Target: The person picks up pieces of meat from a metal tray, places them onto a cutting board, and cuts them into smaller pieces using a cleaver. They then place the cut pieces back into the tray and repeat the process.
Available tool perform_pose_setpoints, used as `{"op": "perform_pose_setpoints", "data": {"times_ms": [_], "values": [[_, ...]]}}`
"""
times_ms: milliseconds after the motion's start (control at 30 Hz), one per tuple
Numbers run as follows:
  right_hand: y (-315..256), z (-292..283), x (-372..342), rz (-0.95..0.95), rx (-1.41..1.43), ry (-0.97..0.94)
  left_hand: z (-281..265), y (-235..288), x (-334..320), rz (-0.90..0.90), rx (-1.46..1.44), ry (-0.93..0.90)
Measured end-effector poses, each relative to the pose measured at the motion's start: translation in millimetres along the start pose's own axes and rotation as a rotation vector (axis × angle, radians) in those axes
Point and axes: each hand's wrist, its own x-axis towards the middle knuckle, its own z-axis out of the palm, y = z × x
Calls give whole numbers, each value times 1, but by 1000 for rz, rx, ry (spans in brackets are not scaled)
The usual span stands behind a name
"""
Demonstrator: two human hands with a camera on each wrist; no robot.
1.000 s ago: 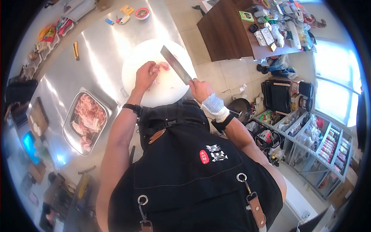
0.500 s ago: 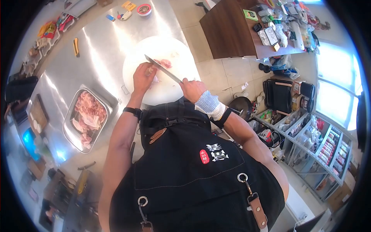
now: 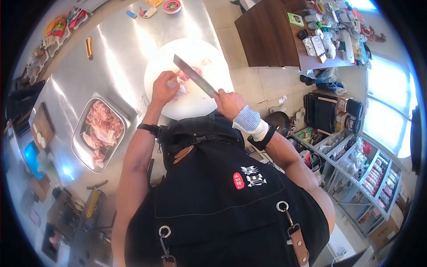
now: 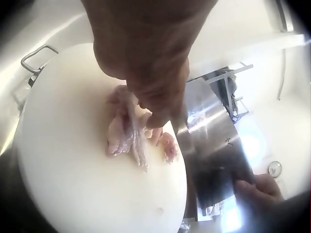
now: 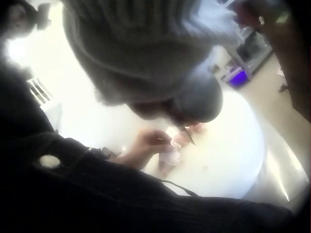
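Note:
My right hand (image 3: 229,104), with a knitted cuff at its wrist, grips the handle of a broad cleaver (image 3: 194,75). Its blade is raised over the round white cutting board (image 3: 209,102), flat side showing in the head view. On the board's left part, my left hand (image 3: 164,86) has its fingers curled down onto a piece of raw chicken (image 4: 124,131) and pinches it. Pale skin trails from that piece on the board in the left wrist view. A smaller pink chunk (image 4: 169,148) lies beside it, near the cleaver.
Left of the board, a steel tray (image 3: 75,144) holds a heap of raw chicken. A yellow box cutter (image 3: 89,48) lies farther back on the steel table (image 3: 113,66). Near the far edge stand a red-rimmed bowl (image 3: 172,6) and small items. A brown cabinet (image 3: 264,38) stands beyond.
The cleaver came down beside the left hand at the chicken, then rose again, its flat side turning back into view. My left hand has stayed at the chicken. The head view has shifted slightly.

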Motion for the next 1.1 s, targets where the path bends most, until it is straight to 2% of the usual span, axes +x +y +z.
{"op": "perform_pose_setpoints", "data": {"times_ms": [133, 233, 533, 800, 867, 967, 1067, 1100], "values": [[-9, 5, -4, -49, -71, -28, 3, -4, -1, 146, 87, 56], [-8, 15, -2, -44, -111, -19, 11, 0, 2, 161, 105, 55], [-4, 23, 22, -22, -119, -14, 9, 2, 20, 4, 100, -13], [-29, 35, 69, -3, -90, -35, 8, 6, 24, 2, 111, -43], [-43, 30, 85, -8, -52, -12, 10, 7, 25, -12, 107, -49], [-39, 43, 101, -173, 23, 186, 15, 8, 23, -9, 149, -91], [-43, 36, 92, -133, 98, 260, 20, 7, 22, 32, 245, -162], [-42, 38, 89, -92, 26, 164, 22, 7, 20, 56, 271, -190]]}}
